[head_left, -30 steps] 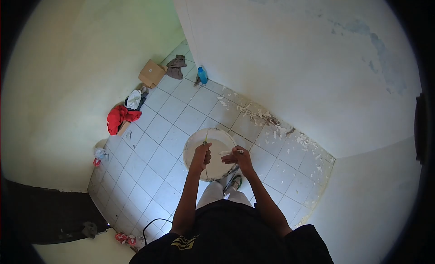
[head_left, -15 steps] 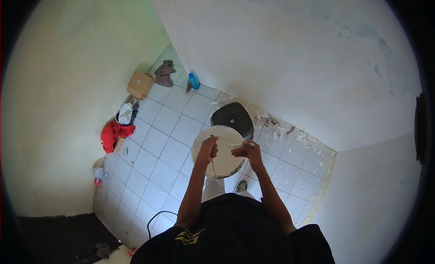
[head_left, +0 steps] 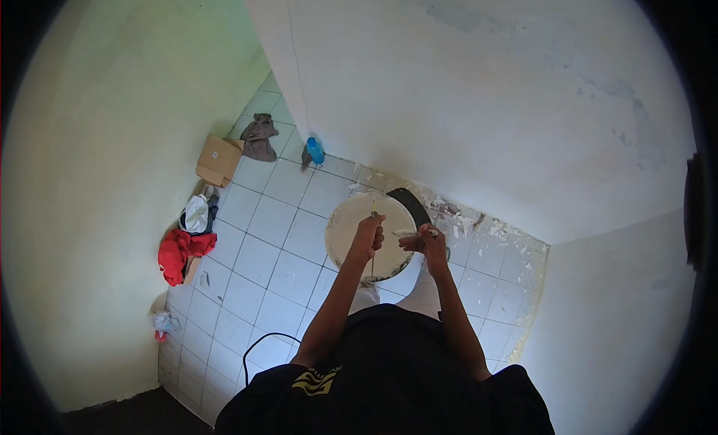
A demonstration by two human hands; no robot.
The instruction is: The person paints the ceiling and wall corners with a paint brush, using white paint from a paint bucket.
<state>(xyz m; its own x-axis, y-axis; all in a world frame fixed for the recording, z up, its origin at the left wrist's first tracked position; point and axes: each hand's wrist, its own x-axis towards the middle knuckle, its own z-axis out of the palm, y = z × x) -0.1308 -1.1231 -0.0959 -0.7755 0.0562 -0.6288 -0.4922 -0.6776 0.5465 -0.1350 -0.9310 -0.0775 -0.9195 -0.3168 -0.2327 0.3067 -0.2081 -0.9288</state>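
Note:
My left hand (head_left: 369, 235) is closed around the thin wire handle of a large round bucket (head_left: 345, 237), above the bucket's middle. The bucket holds a smooth cream-white material and has dark smears along its lower right rim. Over its right side, my right hand (head_left: 432, 248) grips a small tool (head_left: 404, 233) with a whitish, smeared blade pointing left; some fingers extend below it. Behind the bucket, a black stool (head_left: 410, 204) shows only in part.
Paint flakes (head_left: 493, 227) lie on the tiles along the wall. A blue bottle (head_left: 315, 150), grey cloth (head_left: 259, 140), cardboard box (head_left: 218, 161), red cloth (head_left: 175, 257) and plastic bag (head_left: 163, 321) lie farther left. A black cable (head_left: 262, 336) curves near my left arm.
The bucket and both hands have shifted slightly right in view, and the bucket now covers more of the stool. The wire handle appears straighter. Both hands keep their holds.

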